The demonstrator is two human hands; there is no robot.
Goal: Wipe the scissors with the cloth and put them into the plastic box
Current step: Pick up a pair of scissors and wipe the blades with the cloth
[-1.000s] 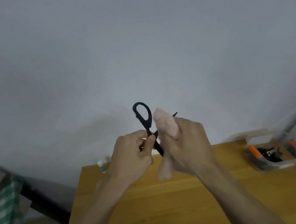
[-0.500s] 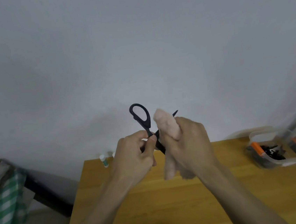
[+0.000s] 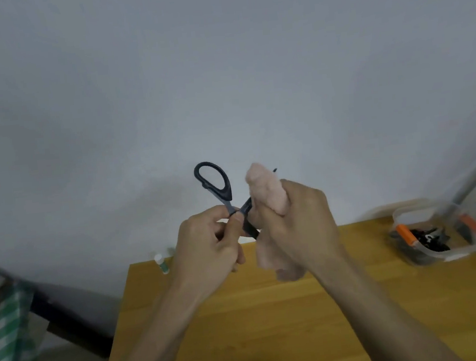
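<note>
Above the wooden worktop (image 3: 275,323) the left hand (image 3: 208,242) has its grip pinched on the black scissors (image 3: 220,188) near the pivot, one handle loop pointing up. Just beside it the right hand (image 3: 297,224) has its grip clenched round the pink cloth (image 3: 267,189), which is wrapped over a blade. Farther right, at the worktop's edge, sits the clear box (image 3: 442,235); a small bottle (image 3: 161,263) stands at the far left corner

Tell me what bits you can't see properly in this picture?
Head view only:
- Blade of the scissors: wrapped in the pink cloth held by the right hand.
- Second handle loop: hidden behind the left hand.
- Contents of the plastic box: blurred dark shapes, orange bits.
- Small bottle: too small to identify.
</note>
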